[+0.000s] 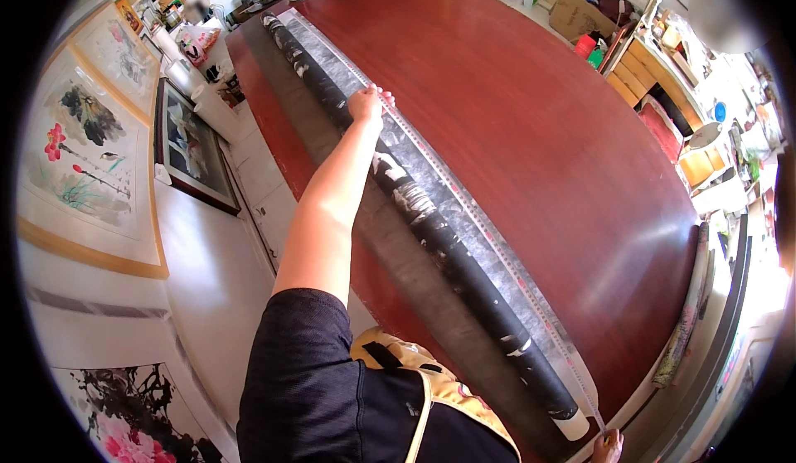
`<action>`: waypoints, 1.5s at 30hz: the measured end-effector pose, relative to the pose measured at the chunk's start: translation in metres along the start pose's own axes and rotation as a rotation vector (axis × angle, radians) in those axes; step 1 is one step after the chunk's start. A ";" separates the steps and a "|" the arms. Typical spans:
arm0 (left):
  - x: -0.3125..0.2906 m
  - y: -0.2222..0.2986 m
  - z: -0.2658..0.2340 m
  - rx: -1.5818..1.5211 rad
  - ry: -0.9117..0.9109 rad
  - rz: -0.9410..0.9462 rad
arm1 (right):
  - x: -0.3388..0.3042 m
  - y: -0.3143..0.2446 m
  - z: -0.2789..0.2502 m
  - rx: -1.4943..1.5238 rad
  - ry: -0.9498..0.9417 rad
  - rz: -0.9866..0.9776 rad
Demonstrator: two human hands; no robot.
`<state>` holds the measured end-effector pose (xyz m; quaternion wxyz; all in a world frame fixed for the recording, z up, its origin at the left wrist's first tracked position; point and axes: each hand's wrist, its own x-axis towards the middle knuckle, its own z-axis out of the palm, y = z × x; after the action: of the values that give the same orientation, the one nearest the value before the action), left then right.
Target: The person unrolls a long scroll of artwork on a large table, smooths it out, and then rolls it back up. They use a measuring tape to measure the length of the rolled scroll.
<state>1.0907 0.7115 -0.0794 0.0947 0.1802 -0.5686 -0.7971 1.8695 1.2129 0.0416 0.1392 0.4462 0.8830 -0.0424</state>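
A black sleeve [298, 339] lies nearest, its bare forearm reaching out to the left hand [369, 105], closed on a measuring tape [489, 235] that runs along the edge of a grey sheet [435, 189], beside a dark, white-patched roll [452, 252], to the right hand's [608, 446] pinching fingers. Right of the tape, the red table [497, 90] spreads broadly; beyond its far edge stands a cardboard box [574, 17], its contents indistinct.
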 end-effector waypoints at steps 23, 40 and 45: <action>-0.043 -0.088 0.033 1.440 -0.480 0.159 | 0.145 -0.276 0.046 0.112 -0.179 -0.483; -0.107 -0.117 0.025 1.787 -1.064 0.593 | 0.157 -0.308 0.088 0.239 -0.279 -0.596; -0.114 -0.136 0.031 1.850 -0.915 0.474 | 0.156 -0.304 0.093 0.236 -0.251 -0.591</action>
<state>1.1900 0.8244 -0.1780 -0.1497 -0.2508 -0.9564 -0.0068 1.5578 1.1340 -0.1071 0.1758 0.1752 0.9392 -0.2371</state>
